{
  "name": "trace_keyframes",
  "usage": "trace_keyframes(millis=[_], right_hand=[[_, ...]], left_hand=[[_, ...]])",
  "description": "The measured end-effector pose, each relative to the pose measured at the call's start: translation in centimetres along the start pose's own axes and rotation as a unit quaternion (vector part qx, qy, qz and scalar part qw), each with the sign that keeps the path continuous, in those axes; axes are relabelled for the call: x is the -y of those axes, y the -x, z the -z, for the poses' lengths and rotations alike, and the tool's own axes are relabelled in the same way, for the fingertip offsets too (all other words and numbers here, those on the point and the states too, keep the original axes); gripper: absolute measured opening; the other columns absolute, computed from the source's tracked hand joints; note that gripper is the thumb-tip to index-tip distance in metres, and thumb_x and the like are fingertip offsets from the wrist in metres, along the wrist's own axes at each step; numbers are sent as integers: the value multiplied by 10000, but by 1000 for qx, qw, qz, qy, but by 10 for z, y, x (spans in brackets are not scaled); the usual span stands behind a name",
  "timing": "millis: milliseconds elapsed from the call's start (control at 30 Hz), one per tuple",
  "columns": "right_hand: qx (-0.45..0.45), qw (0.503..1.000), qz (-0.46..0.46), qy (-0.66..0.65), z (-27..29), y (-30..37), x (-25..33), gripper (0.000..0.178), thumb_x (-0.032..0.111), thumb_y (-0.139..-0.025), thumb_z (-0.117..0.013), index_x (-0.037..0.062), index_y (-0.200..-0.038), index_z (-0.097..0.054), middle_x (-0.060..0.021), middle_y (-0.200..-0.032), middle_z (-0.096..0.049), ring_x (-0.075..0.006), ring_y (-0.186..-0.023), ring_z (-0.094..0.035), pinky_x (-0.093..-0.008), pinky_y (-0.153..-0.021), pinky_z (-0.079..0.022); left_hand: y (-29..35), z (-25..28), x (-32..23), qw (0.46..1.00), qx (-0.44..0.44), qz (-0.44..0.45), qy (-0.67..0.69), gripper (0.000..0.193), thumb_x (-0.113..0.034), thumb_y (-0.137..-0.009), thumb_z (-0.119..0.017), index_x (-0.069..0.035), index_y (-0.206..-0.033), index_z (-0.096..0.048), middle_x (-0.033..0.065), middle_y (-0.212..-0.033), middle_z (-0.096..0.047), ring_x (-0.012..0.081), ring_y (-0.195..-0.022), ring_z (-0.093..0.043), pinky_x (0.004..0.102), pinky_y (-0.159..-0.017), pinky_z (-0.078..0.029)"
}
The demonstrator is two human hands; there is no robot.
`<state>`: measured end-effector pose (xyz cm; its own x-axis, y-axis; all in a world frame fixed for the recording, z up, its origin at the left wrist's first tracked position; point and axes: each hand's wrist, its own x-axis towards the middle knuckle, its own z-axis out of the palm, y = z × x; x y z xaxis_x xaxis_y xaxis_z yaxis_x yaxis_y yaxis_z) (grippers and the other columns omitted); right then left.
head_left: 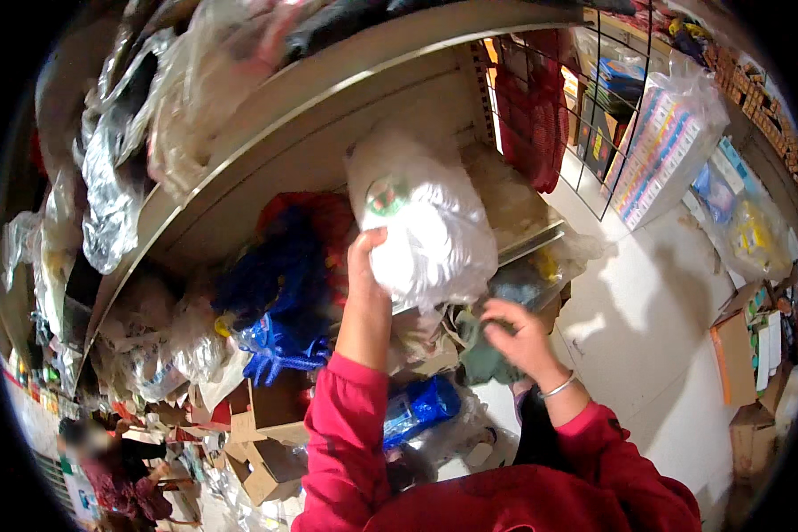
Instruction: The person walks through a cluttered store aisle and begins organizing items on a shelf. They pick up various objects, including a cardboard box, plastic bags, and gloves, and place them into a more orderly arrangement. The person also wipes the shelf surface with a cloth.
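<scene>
My left hand (370, 275) grips the side of a clear plastic pack of white folded fabric goods (439, 235), with the thumb showing at its left edge. A round green label (384, 197) is on the pack. The pack is held up in front of a shelf, and its far end is washed out by light. Below and to the right of the pack, my right hand (520, 340) has its fingers bent but apart, with nothing in them. Dark green cloth (486, 359) lies just beneath that hand. Blue gloves (279, 346) hang on the shelf left of my left forearm.
A metal shelf edge (328, 89) curves overhead, with plastic-bagged goods (115, 204) above. A black wire rack (598, 106) stands at the right. Opened cardboard boxes (266, 465) and a blue package (426, 408) lie below. Another person (120, 483) is at the far lower left.
</scene>
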<state>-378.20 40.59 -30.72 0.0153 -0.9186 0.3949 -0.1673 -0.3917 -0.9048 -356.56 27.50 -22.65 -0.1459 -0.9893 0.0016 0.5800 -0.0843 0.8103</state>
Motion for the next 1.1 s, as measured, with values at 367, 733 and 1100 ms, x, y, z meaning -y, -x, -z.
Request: trace_keyframes(millis=[367,733,1100], right_hand=[[365,929,17,62,-93,15,-46,302,311,-778,-520,115,-1004,-556,-158,-800,-604,-347,-732,-581,-435,-663,-463],[347,938,-3,-10,-111,25,-60,350,335,-742,-553,83,-983,-579,-145,-965,-607,-317,-923,-565,-405,-755,-450],[387,915,31,110,-104,22,-55,268,290,-751,-553,23,-784,-547,-190,-694,-586,-362,-664,-583,-448,-590,-467]], left_hand=[[-124,-108,84,977,85,149,127,269,-212,-751,-502,-7,-909,-577,109,-876,-612,250,-824,-589,392,-779,-474],[-146,-92,132,996,-34,86,17,275,-198,-678,-599,-48,-903,-553,90,-803,-575,236,-755,-568,364,-680,-472],[-135,47,41,646,-208,-286,-676,471,-284,-735,-574,-16,-1108,-472,166,-1053,-526,317,-997,-483,393,-863,-387]])
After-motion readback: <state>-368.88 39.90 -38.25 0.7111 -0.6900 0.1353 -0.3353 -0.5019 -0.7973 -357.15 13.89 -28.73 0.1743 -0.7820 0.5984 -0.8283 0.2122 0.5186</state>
